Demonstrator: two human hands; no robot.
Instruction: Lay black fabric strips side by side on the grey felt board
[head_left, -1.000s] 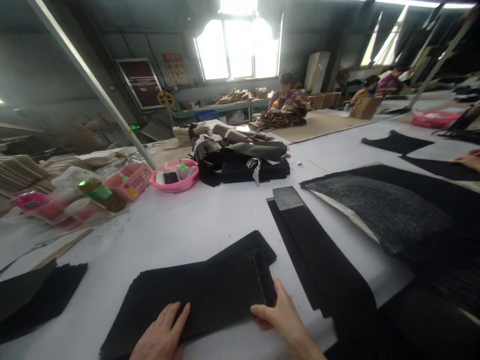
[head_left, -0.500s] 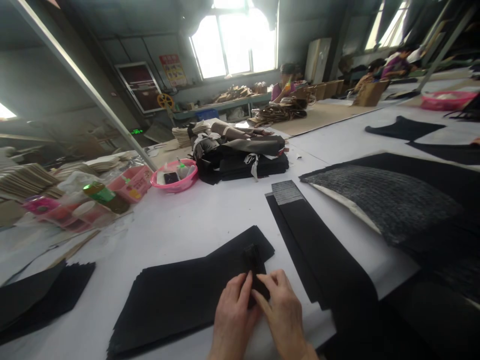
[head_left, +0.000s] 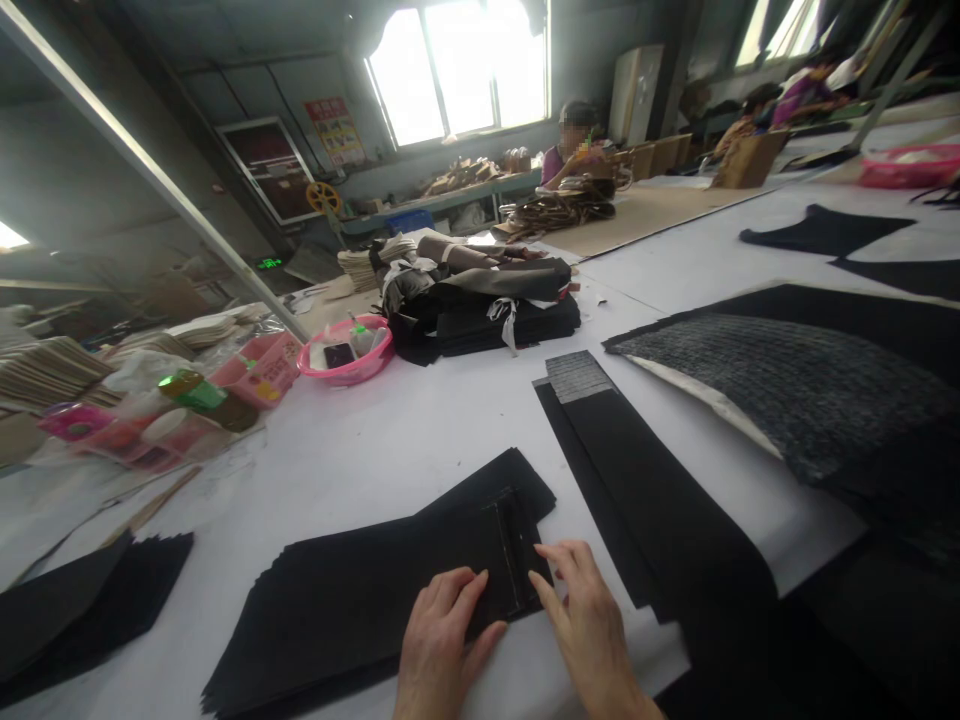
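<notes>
A stack of black fabric pieces lies on the white table right in front of me. Its top piece has a narrow folded strip along the right end. My left hand lies flat on the top piece just left of that strip, fingers stretched out. My right hand rests at the strip's right edge with the fingers spread, touching the fabric. Neither hand grips anything.
Long black strips lie to the right, beside a large grey textured sheet. A pink basin, pink baskets and a bundle of dark fabric sit further back. More black pieces lie at left. A person works at a far table.
Half a second ago both hands pinched the small strip together at the stack's right end. Now they have spread apart and lie flat, with the strip folded down on the top piece.
</notes>
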